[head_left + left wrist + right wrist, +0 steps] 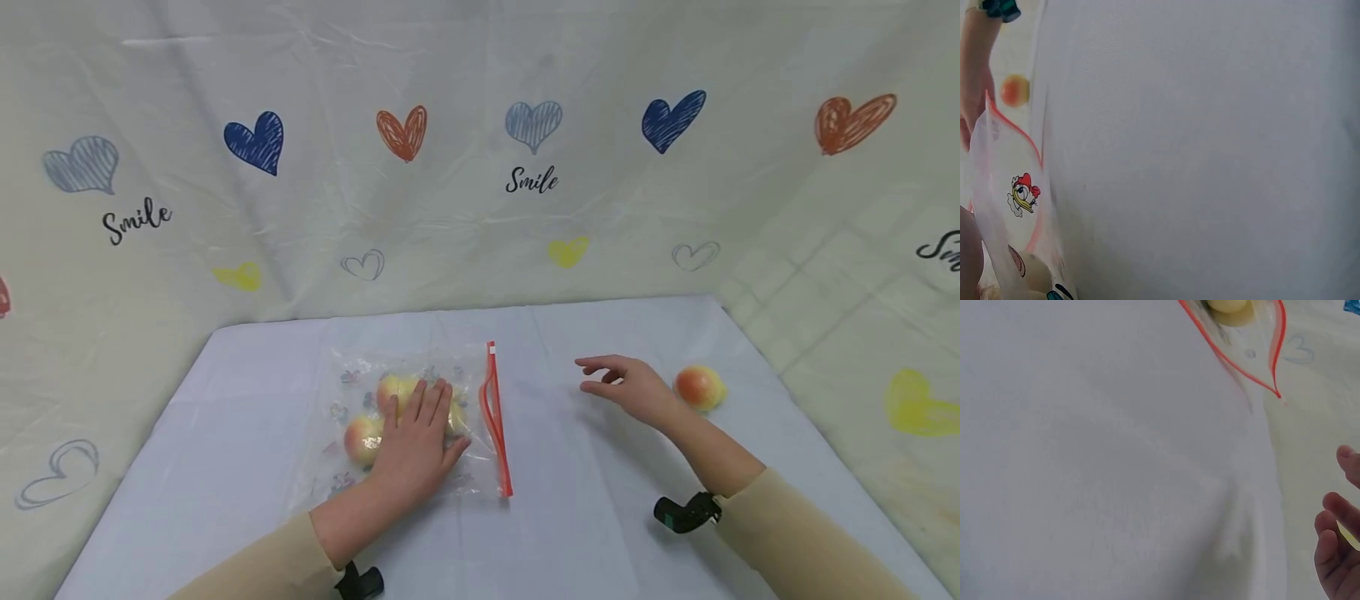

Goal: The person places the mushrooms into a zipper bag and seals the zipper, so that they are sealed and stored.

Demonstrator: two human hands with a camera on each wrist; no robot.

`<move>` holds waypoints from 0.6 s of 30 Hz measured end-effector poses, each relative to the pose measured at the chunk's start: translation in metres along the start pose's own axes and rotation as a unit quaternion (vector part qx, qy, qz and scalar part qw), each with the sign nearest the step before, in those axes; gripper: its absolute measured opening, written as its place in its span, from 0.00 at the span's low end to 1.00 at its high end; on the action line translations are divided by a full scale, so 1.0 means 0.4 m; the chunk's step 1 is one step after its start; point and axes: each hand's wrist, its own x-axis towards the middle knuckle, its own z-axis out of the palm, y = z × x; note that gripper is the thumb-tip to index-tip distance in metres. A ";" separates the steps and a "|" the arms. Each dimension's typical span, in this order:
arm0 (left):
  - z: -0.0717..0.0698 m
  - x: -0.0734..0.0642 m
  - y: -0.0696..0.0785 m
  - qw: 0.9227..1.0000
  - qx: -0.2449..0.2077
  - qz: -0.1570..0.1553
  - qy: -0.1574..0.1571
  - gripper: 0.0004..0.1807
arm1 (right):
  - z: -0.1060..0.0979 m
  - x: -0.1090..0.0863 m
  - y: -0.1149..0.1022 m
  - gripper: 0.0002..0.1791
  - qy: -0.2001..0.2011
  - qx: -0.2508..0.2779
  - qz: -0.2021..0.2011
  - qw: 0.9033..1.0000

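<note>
On the table a clear zip bag lies flat, its red zip edge facing right and its mouth parted. Several yellow-and-red, peach-like fruits show through the plastic. My left hand rests on top of the bag with fingers spread, partly covering the fruits. To the right of the bag, my right hand hovers over the table, fingers loosely bent and holding nothing. Another peach-like fruit sits just beyond the right wrist. In the left wrist view, a cartoon duck is printed on the bag.
A white cloth covers the table. Behind it hangs a pale backdrop printed with hearts and the word "Smile". Each wrist wears a small dark camera, such as the right wrist camera.
</note>
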 end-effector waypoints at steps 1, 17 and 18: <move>0.000 0.000 0.000 1.000 0.000 0.000 0.000 0.46 | -0.013 -0.009 0.007 0.26 0.005 -0.005 0.002 1.000; 0.000 -0.003 -0.003 1.000 0.000 -0.004 0.000 0.46 | -0.194 -0.129 0.138 0.33 0.062 -0.056 0.043 0.996; 0.000 -0.003 -0.003 1.000 0.000 -0.003 0.000 0.46 | -0.201 -0.134 0.146 0.32 0.064 -0.063 0.042 0.995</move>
